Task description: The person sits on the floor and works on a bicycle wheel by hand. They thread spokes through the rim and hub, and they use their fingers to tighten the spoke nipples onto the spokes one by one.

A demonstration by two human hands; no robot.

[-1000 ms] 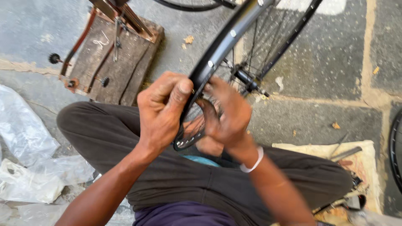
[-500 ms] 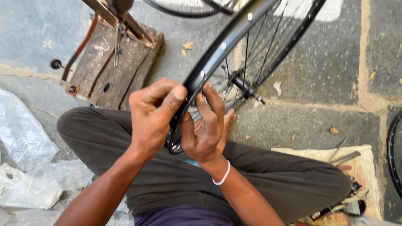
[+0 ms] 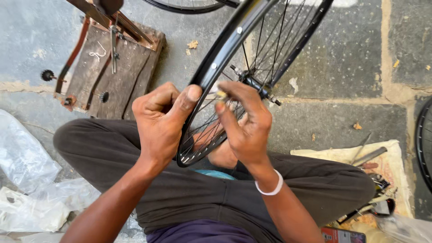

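A black bicycle wheel rim with thin spokes and a hub stands tilted over my crossed legs in dark trousers. My left hand grips the rim's outer edge, thumb pressed on top. My right hand, with a white band at the wrist, reaches in among the spokes and pinches a small brass-coloured spoke nipple right at the rim, beside my left thumb.
A worn wooden box with metal tools stands on the stone floor at upper left. Crumpled clear plastic lies at left. A cloth with hand tools is at right; another wheel's edge shows at far right.
The rim has shifted up and right in my hands. My right hand turned from cupping the rim to pinching a small nipple at the rim near my left thumb.
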